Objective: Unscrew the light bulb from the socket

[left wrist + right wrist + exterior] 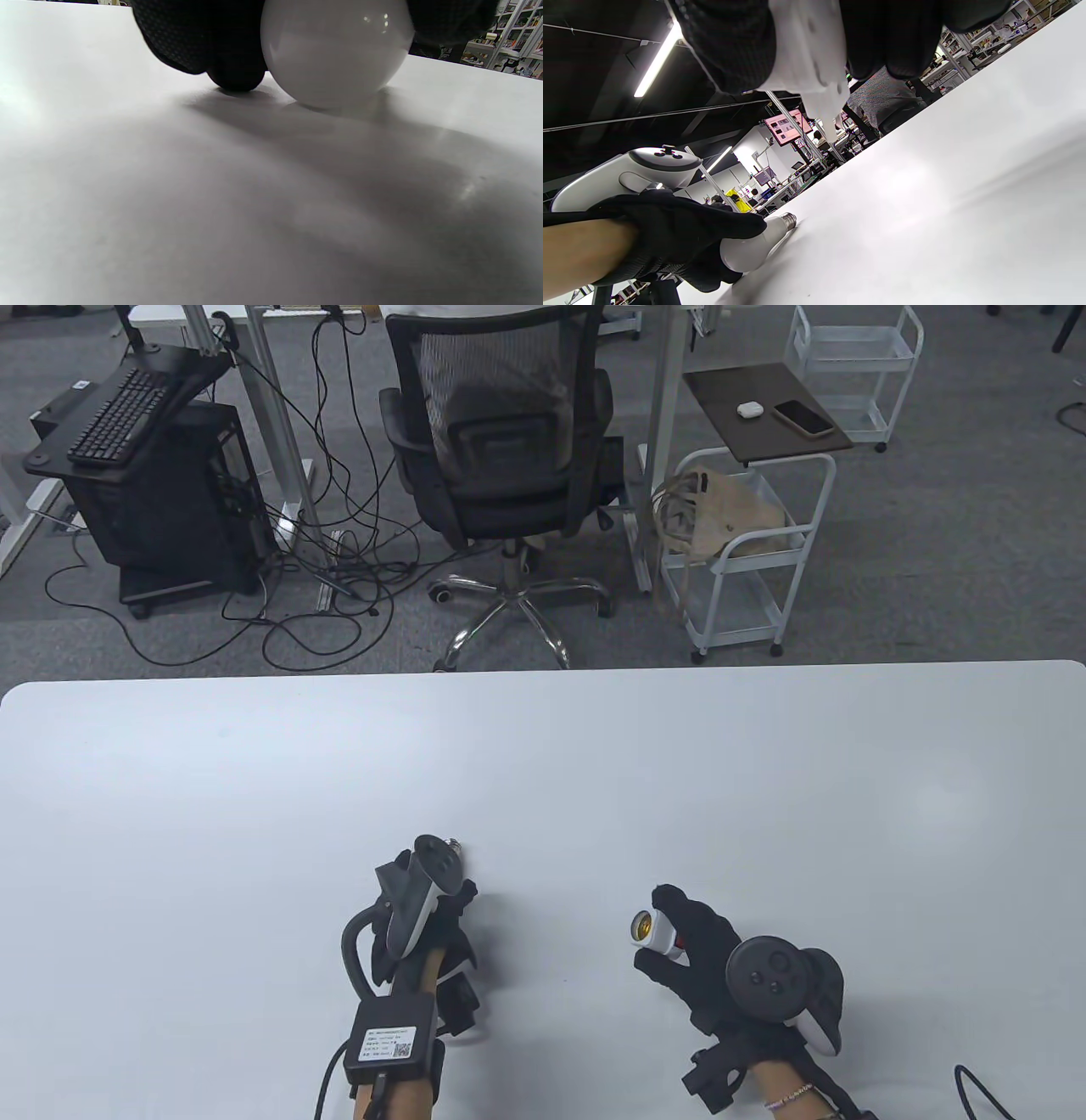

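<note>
The white light bulb (751,250) is out of the socket and lies on the white table (543,780), its metal screw base (456,843) pointing away from me. My left hand (450,899) grips the bulb's globe (335,51), which touches the tabletop. My right hand (655,926) holds the white socket (660,937) between thumb and fingers just above the table, its brass threaded opening facing left toward the bulb. The socket also shows in the right wrist view (806,55), held by black gloved fingers (729,42). Bulb and socket are well apart.
Both hands are near the table's front edge. Beyond the far edge stand an office chair (501,449), a white cart (747,551) and a black computer stand with a keyboard (127,415). A black cable (976,1090) lies at the front right.
</note>
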`<control>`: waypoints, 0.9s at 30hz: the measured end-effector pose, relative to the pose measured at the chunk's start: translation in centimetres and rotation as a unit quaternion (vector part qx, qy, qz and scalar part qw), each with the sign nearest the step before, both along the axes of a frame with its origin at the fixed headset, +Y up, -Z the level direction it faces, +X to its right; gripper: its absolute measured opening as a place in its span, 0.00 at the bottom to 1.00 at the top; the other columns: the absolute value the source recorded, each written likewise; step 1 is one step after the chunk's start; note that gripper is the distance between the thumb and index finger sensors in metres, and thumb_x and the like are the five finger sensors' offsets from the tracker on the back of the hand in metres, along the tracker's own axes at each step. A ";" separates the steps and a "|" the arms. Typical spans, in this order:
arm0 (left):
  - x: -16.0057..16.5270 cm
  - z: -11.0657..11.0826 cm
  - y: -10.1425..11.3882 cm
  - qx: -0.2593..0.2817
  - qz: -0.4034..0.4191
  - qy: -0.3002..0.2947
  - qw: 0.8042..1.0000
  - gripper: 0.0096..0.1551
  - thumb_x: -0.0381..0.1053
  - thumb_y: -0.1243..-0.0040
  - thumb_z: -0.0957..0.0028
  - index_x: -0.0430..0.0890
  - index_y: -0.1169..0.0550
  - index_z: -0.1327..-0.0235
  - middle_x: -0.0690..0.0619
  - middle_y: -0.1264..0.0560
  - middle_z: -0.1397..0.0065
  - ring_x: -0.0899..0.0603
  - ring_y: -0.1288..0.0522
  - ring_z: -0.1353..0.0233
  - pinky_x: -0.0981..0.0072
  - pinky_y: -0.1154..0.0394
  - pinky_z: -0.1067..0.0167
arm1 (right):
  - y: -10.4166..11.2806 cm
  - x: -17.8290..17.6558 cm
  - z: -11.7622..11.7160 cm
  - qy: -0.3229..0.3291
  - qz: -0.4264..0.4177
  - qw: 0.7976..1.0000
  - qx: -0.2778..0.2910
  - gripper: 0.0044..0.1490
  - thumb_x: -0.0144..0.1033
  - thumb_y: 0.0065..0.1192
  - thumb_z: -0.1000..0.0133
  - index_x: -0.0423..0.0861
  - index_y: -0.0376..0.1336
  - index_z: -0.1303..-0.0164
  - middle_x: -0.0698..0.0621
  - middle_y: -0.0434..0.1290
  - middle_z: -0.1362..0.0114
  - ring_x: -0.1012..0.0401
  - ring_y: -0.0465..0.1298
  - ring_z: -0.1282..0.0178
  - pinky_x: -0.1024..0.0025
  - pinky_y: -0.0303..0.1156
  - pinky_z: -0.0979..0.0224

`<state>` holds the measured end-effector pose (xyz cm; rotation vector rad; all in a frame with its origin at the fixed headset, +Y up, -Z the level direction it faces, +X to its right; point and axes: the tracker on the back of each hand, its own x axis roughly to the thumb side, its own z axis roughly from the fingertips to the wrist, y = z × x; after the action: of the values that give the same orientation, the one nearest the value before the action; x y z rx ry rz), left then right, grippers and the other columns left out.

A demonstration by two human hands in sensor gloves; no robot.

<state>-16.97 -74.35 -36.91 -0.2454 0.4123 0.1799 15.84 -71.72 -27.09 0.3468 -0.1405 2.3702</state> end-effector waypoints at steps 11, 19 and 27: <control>0.2 0.1 -0.2 -0.005 0.003 -0.001 1.000 0.58 0.68 0.42 0.41 0.31 0.50 0.18 0.27 0.34 0.19 0.28 0.26 0.26 0.42 0.27 0.30 | 0.0 0.0 0.0 0.000 0.000 1.000 -0.001 0.46 0.49 0.68 0.42 0.44 0.53 0.18 0.37 0.68 0.25 0.41 0.70 0.28 0.40 0.60 0.24; 0.2 0.1 -0.1 -0.011 0.006 -0.003 1.000 0.58 0.68 0.41 0.41 0.32 0.49 0.16 0.25 0.36 0.18 0.27 0.27 0.25 0.41 0.28 0.29 | 0.0 0.0 0.0 0.000 0.001 1.000 -0.001 0.46 0.49 0.68 0.42 0.44 0.53 0.18 0.37 0.68 0.25 0.41 0.70 0.28 0.40 0.60 0.24; 0.1 0.1 -0.1 -0.015 0.008 -0.002 1.000 0.58 0.68 0.41 0.41 0.33 0.49 0.15 0.25 0.36 0.17 0.27 0.28 0.25 0.40 0.28 0.29 | 0.0 0.0 0.0 0.002 0.001 1.000 -0.001 0.46 0.49 0.68 0.42 0.44 0.53 0.18 0.37 0.68 0.25 0.41 0.70 0.28 0.40 0.60 0.24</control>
<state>-16.86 -74.44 -36.84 -0.2774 0.4101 0.1884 15.82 -71.77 -27.11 0.3506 -0.1368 2.3721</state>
